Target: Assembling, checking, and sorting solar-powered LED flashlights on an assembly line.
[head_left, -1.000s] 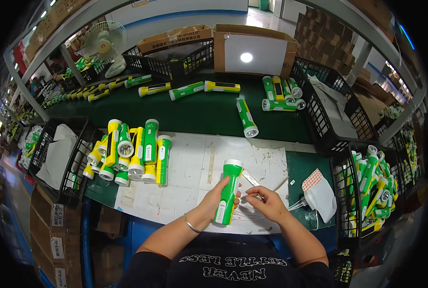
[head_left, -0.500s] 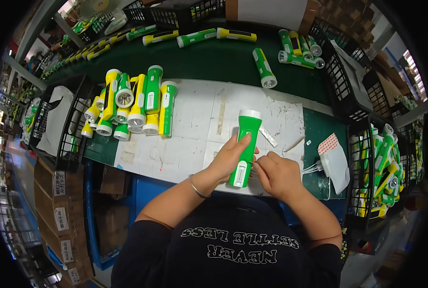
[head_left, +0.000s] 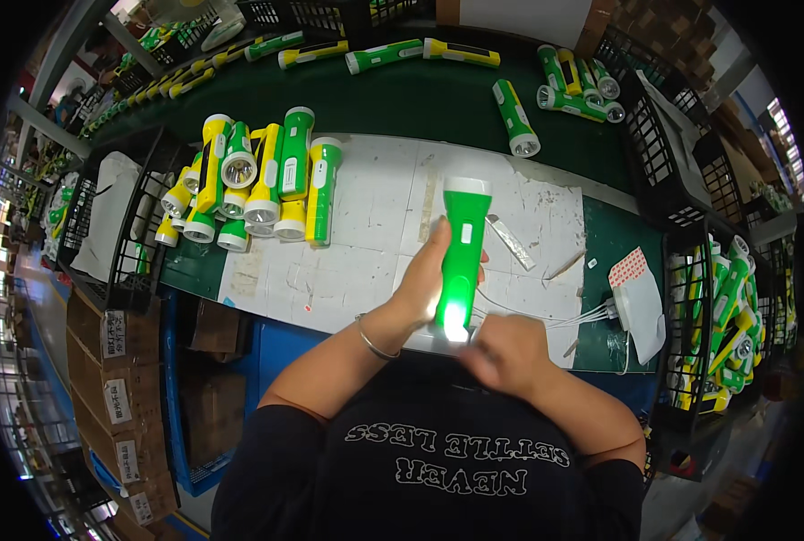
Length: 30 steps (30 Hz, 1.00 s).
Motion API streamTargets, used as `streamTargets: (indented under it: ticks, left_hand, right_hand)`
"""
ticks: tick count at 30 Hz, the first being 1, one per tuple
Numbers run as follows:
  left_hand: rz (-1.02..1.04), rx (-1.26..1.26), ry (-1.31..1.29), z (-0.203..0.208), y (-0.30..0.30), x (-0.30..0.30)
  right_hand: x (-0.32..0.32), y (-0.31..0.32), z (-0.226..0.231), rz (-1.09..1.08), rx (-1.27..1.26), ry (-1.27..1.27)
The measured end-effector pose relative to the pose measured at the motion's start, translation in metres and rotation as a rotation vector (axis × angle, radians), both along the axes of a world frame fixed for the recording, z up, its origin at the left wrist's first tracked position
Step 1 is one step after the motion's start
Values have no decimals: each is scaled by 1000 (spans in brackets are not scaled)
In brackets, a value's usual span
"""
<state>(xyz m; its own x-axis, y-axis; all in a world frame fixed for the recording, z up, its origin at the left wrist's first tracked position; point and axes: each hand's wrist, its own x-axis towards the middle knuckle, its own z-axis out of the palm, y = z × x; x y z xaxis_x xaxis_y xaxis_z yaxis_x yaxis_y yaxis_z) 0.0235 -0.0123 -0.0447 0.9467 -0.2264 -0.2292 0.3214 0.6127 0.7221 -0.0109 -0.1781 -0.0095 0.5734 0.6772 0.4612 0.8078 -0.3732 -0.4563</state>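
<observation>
Since the frame half a second ago, the right hand point(head_left: 510, 352) has dropped from the side of the green flashlight point(head_left: 463, 261) to below its lower end, where a bright light point(head_left: 456, 323) now shows. Motion blurs that hand, so I cannot tell whether its fingers are together, apart or on anything. In this head view, the only one, the flashlight is held above the white sheet point(head_left: 375, 234) on the table, its wide white head pointing away from the wearer. The left hand point(head_left: 424, 279) has its fingers clamped around the barrel, thumb on the near side and a fingertip showing at the far edge. Gripping mid-barrel probably keeps it steady while leaving both ends uncovered. At left, a pile of flashlights point(head_left: 262, 180) lies close-packed, likely so they support one another and leave the middle open.

Beside the pile, the left black crate point(head_left: 140, 243) holds a pale sheet point(head_left: 113, 216) and something green glimpsed through its mesh. The right black crate point(head_left: 706, 343) is heaped with green and yellow flashlights at mixed angles. Just beside it lies a white packet point(head_left: 638, 307), with pale cables point(head_left: 582, 318) running toward the hands.
</observation>
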Motion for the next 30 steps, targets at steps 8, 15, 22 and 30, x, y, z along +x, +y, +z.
streamTargets:
  ticks: [8, 15, 22, 30]
  left_hand:
    - [-63, 315, -98, 7, 1, -10]
    - [-198, 1086, -518, 28, 9, -17]
    - [-331, 1695, -757, 51, 48, -20]
    - [-489, 1736, -626, 48, 63, -26]
  right_hand:
    - [33, -8, -6, -324, 222, 292]
    - [63, -30, 44, -337, 65, 578]
    - [71, -56, 33, -129, 6, 834]
    - [73, -53, 29, -53, 171, 942]
